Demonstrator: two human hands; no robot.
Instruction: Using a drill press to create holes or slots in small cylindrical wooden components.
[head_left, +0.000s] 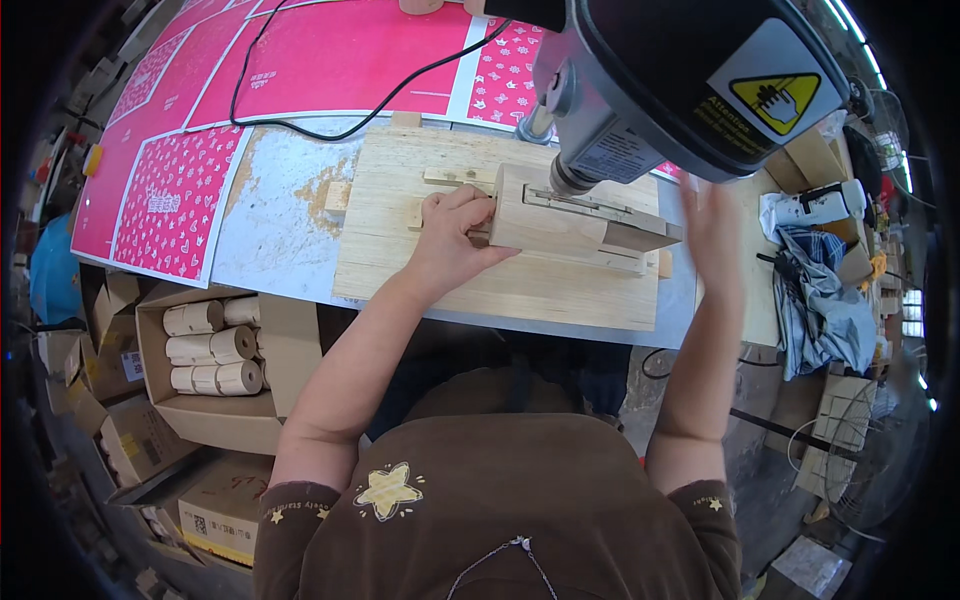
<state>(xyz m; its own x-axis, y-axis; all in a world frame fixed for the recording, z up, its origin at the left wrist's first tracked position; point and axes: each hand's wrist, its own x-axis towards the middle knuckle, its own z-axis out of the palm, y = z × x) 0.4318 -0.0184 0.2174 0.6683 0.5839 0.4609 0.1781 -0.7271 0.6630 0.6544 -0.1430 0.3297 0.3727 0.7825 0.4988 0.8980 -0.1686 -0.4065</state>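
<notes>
My left hand (458,238) is closed on the left end of a pale wooden block (512,212), thumb along its front edge and fingers curled over the end. What lies inside the curled fingers is hidden. Set into the block's top is a long slot with a metal strip (580,205). A flat wooden piece (640,238) angles off its right end. Right above the block hangs a drill press head (640,85), its chuck (572,175) close to the slot. Beside the machine, my right hand (712,235) is raised and smeared by motion; its fingers cannot be made out.
Under the block lies a plywood board (400,180) with small wooden strips. Pink printed sheets (330,65) cover the table, crossed by a black cable (370,115). A carton (290,350) of wooden cylinders (215,347) stands low left. Grey cloth (825,300) hangs at right.
</notes>
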